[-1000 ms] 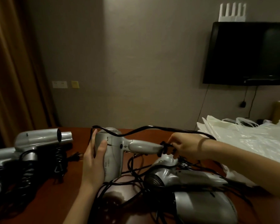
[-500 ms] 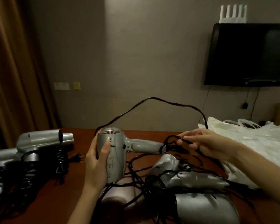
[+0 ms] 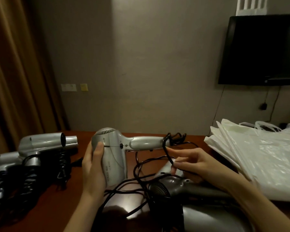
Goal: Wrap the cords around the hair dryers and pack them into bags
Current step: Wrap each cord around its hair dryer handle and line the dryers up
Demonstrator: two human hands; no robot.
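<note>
head view: cord loop has dropped from high overhead to beside the handle
left hand: grips hair dryer body
right hand: pinches cord (next wrap starting)

Cord: high arc of half a second ago gone; now hangs low by the dryer handle. Right hand: dropped lower and nearer, fingers hooked round the cord.
</note>
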